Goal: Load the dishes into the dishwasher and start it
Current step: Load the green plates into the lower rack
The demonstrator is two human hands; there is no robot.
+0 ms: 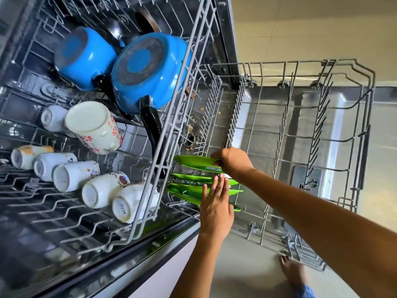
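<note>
My right hand (233,161) grips the top green plate (196,162), standing it on edge in the lower rack (352,117). Left hand (216,208) flat, fingers straight, resting on the other green plates (189,188) slotted just below. Upper rack (137,211) holds cups and blue pots.

Position: head-worn, above the open dishwasher.
Facing: steeply down, toward 12 o'clock.
Range: close; upper rack (137,190) at 9 o'clock, lower rack (352,134) at 3 o'clock.
Views: one only.
</note>
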